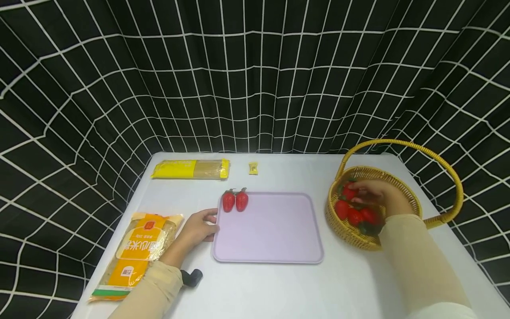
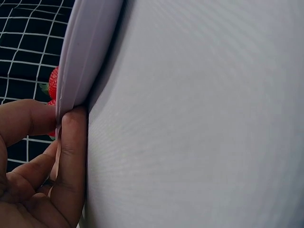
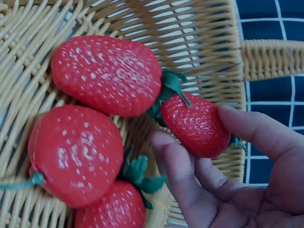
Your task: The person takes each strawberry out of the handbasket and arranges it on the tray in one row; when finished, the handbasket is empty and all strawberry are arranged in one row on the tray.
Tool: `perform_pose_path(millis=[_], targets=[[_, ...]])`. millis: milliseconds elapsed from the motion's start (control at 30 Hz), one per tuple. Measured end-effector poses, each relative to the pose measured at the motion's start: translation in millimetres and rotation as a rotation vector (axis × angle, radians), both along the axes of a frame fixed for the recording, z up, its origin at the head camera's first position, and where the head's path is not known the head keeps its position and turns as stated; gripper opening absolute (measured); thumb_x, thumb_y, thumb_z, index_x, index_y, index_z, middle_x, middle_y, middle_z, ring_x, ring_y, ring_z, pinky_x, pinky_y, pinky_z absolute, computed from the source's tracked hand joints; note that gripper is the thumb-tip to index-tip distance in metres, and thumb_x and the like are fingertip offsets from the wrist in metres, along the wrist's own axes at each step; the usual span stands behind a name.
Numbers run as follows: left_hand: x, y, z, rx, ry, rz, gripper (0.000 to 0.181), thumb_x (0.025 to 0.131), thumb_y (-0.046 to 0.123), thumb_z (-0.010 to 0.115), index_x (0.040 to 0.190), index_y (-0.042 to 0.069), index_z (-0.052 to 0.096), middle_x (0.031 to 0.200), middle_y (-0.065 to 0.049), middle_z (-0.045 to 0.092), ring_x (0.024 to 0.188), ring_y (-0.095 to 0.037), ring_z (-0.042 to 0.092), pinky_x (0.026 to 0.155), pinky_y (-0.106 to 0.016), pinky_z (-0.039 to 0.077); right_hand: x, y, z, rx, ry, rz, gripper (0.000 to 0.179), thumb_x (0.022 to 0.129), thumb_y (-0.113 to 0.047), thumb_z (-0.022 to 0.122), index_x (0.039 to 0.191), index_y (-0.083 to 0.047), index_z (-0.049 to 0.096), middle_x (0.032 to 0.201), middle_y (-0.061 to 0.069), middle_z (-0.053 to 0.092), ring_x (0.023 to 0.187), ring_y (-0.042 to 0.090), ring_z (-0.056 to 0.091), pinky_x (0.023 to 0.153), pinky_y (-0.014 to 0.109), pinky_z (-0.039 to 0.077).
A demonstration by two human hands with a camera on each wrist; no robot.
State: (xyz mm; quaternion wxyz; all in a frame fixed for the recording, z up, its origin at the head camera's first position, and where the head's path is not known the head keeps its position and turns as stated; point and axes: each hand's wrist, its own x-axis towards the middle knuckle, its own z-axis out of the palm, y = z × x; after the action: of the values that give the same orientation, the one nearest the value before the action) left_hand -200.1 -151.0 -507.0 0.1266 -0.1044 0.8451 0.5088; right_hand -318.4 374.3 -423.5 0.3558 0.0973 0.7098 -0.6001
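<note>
My left hand point(image 1: 199, 227) grips the left rim of a pale lilac tray point(image 1: 271, 230); in the left wrist view its fingers point(image 2: 72, 152) lie on both sides of the edge. Two strawberries point(image 1: 241, 201) sit side by side in the tray's far left corner, leaf ends away from me. Inside a wicker basket point(image 1: 344, 235) on the right, my right hand point(image 1: 376, 189) pinches a small strawberry point(image 3: 195, 124) between thumb and fingertips. Close by in the basket lie several more, including a long strawberry point(image 3: 107, 76) and a round strawberry point(image 3: 78, 154).
The basket's tall handle point(image 1: 432, 153) arches over its opening. A yellow noodle packet point(image 1: 191, 169) and a small yellow wrapped candy point(image 1: 253, 168) lie along the back of the white table point(image 1: 271, 288). An orange-labelled bag point(image 1: 137, 252) lies at the left, beside the left forearm.
</note>
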Motion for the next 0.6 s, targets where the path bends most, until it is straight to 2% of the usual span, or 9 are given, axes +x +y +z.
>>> perform_pose_path(millis=[133,367,500,600], targets=[[0.1,0.1,0.7,0.009,-0.003,0.002,0.06,0.082,0.003,0.07,0.139,0.011,0.054,0.111,-0.012,0.06,0.08,-0.021,0.065,0.063,-0.03,0.062,5.6,5,7.7,0.018,0.017,-0.016,0.018,0.102,-0.014,0.048,0.095,-0.007,0.062,0.088,0.005,0.069,0.077,0.011,0.068,0.08,0.024,0.058],[-2.3,-0.3,1.6,0.037,-0.001,0.009,0.062,0.081,0.003,0.07,0.14,0.011,0.053,0.111,-0.012,0.06,0.08,-0.022,0.065,0.064,-0.03,0.062,9.7,5,22.4,-0.02,0.068,0.048,0.017,0.102,-0.018,0.051,0.095,-0.009,0.064,0.091,0.003,0.071,0.082,0.012,0.068,0.086,0.026,0.057],[-3.0,0.5,1.4,0.034,-0.002,0.008,0.062,0.081,0.003,0.07,0.14,0.011,0.053,0.111,-0.012,0.06,0.08,-0.021,0.065,0.064,-0.03,0.062,18.6,-8,35.8,0.009,0.127,0.037,0.014,0.1,-0.017,0.054,0.1,-0.006,0.064,0.093,0.005,0.071,0.084,0.014,0.069,0.088,0.03,0.056],[-2.7,1.0,0.5,0.026,-0.002,0.003,0.061,0.082,0.003,0.069,0.14,0.011,0.053,0.112,-0.012,0.06,0.08,-0.021,0.065,0.064,-0.03,0.062,26.8,-23,45.0,0.032,0.165,0.071,0.017,0.1,-0.017,0.056,0.106,-0.002,0.063,0.096,0.006,0.071,0.089,0.017,0.07,0.092,0.033,0.055]])
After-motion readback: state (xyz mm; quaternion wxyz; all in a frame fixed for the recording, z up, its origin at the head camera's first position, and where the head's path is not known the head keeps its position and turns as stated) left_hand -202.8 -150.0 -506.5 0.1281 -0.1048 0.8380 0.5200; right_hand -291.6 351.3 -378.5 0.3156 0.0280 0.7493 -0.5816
